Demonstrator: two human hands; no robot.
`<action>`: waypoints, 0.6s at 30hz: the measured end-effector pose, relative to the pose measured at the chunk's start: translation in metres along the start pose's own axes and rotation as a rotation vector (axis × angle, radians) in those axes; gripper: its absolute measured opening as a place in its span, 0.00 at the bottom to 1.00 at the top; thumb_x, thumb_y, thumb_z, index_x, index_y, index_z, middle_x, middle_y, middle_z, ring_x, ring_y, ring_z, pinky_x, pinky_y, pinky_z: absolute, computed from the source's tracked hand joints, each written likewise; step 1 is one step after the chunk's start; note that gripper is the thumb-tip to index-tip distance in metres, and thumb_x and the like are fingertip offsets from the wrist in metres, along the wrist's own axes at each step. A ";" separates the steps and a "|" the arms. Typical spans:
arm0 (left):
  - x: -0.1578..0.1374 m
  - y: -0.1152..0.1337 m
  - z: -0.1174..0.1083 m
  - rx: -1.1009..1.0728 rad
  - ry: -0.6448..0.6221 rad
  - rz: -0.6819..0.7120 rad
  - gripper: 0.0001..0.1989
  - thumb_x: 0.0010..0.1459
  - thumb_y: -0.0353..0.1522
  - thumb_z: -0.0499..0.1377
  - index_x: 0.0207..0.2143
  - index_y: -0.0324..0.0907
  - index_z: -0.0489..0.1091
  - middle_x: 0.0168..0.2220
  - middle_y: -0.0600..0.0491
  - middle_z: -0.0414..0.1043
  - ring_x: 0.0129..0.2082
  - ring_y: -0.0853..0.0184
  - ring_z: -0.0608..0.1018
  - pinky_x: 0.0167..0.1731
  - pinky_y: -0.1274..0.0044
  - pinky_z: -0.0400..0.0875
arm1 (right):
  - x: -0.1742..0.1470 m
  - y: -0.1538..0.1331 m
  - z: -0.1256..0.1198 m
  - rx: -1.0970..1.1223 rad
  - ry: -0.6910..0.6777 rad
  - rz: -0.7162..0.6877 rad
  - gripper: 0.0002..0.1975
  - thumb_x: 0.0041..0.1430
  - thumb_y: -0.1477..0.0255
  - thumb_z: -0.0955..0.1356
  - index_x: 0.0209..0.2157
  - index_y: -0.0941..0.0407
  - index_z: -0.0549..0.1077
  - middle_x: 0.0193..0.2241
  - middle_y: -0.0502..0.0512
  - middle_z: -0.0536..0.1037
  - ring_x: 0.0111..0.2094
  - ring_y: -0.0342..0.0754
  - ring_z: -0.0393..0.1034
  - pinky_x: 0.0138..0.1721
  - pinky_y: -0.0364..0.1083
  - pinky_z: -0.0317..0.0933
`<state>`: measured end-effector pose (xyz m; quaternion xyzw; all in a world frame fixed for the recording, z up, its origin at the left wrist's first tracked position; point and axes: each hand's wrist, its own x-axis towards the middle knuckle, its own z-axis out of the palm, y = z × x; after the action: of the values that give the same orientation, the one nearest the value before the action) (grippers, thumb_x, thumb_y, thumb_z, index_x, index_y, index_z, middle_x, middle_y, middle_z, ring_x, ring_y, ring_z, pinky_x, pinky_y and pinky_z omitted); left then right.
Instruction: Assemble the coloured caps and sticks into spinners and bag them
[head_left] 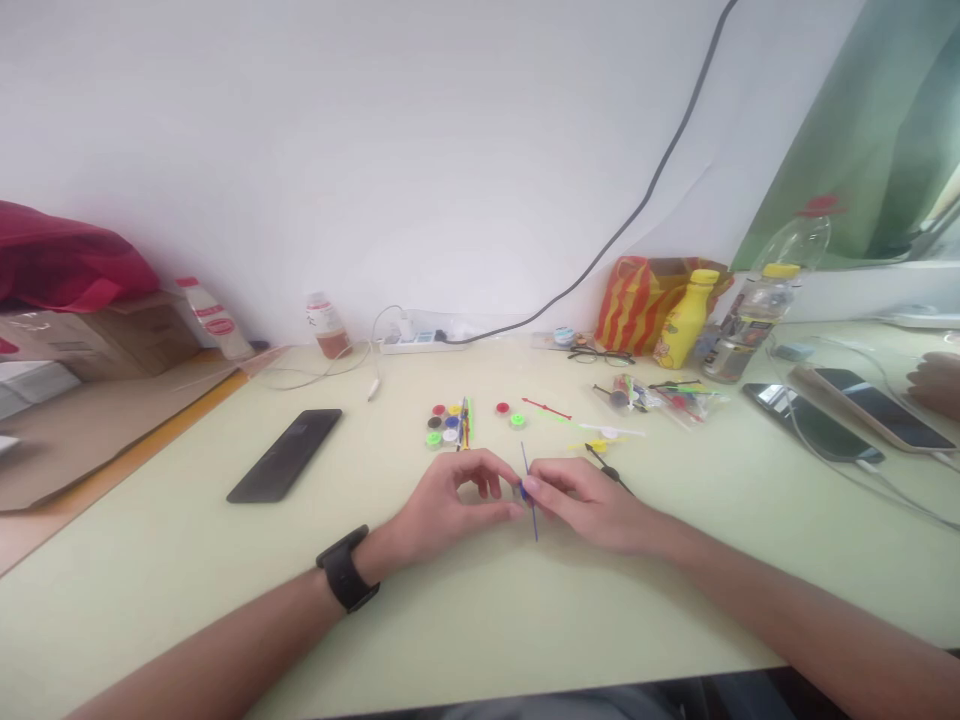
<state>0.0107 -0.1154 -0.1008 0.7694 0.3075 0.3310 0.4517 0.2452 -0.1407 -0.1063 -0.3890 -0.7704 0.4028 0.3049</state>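
A thin blue spinner arrow (535,524) with a small round blue middle stands nearly upright, edge-on, between my hands. My right hand (592,500) pinches its middle between thumb and fingers. From the other side, the thumb and index finger of my left hand (454,500) close on the same middle; the fingers partly hide the part they grip. Beyond my hands lie small round discs (451,423) in several colours, beside a bunch of thin coloured arrows (466,422). A red arrow (547,408) lies farther right, and a black spinner (602,461) is behind my right hand.
At left lies a black phone (286,455). Clear bags of parts (660,397), a yellow bottle (686,320) and clear bottles (750,320) stand at right. Two more phones (814,422) have cables. Another person's hand (937,385) rests at the right edge.
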 end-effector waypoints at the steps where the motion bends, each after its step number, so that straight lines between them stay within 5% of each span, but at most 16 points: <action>1: -0.001 0.001 0.000 0.029 -0.004 0.015 0.15 0.56 0.39 0.73 0.42 0.42 0.79 0.38 0.49 0.79 0.35 0.65 0.76 0.40 0.72 0.74 | 0.000 0.000 0.001 -0.004 0.001 -0.005 0.24 0.73 0.52 0.61 0.27 0.54 0.61 0.23 0.46 0.60 0.26 0.44 0.56 0.27 0.44 0.51; 6: -0.002 0.005 -0.003 0.102 0.087 0.037 0.13 0.62 0.40 0.68 0.47 0.45 0.77 0.47 0.49 0.79 0.44 0.62 0.78 0.47 0.70 0.72 | -0.003 -0.006 -0.004 -0.153 0.131 -0.100 0.20 0.77 0.62 0.58 0.28 0.53 0.57 0.24 0.46 0.61 0.26 0.44 0.56 0.29 0.45 0.51; 9: -0.001 0.004 -0.005 0.089 0.190 0.007 0.12 0.65 0.41 0.64 0.46 0.44 0.76 0.46 0.48 0.79 0.44 0.62 0.78 0.47 0.70 0.73 | -0.007 -0.009 -0.011 -0.438 0.221 -0.174 0.16 0.76 0.67 0.58 0.30 0.53 0.61 0.27 0.49 0.66 0.29 0.46 0.61 0.33 0.47 0.54; 14: 0.001 -0.002 -0.004 0.091 0.231 -0.033 0.13 0.66 0.42 0.64 0.46 0.44 0.75 0.44 0.49 0.79 0.44 0.61 0.78 0.45 0.70 0.72 | -0.011 -0.006 -0.009 -1.096 0.046 -0.234 0.12 0.74 0.73 0.62 0.35 0.57 0.73 0.37 0.60 0.73 0.40 0.55 0.64 0.42 0.54 0.57; 18: 0.001 -0.004 -0.004 0.141 0.221 -0.030 0.12 0.66 0.41 0.63 0.46 0.45 0.75 0.44 0.50 0.79 0.43 0.62 0.78 0.45 0.71 0.72 | -0.011 -0.001 -0.007 -1.246 0.045 -0.202 0.13 0.73 0.71 0.63 0.36 0.57 0.77 0.38 0.61 0.74 0.42 0.58 0.64 0.44 0.56 0.57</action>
<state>0.0077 -0.1111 -0.1025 0.7534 0.3896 0.3844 0.3646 0.2561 -0.1478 -0.1033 -0.4274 -0.8867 -0.1603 0.0737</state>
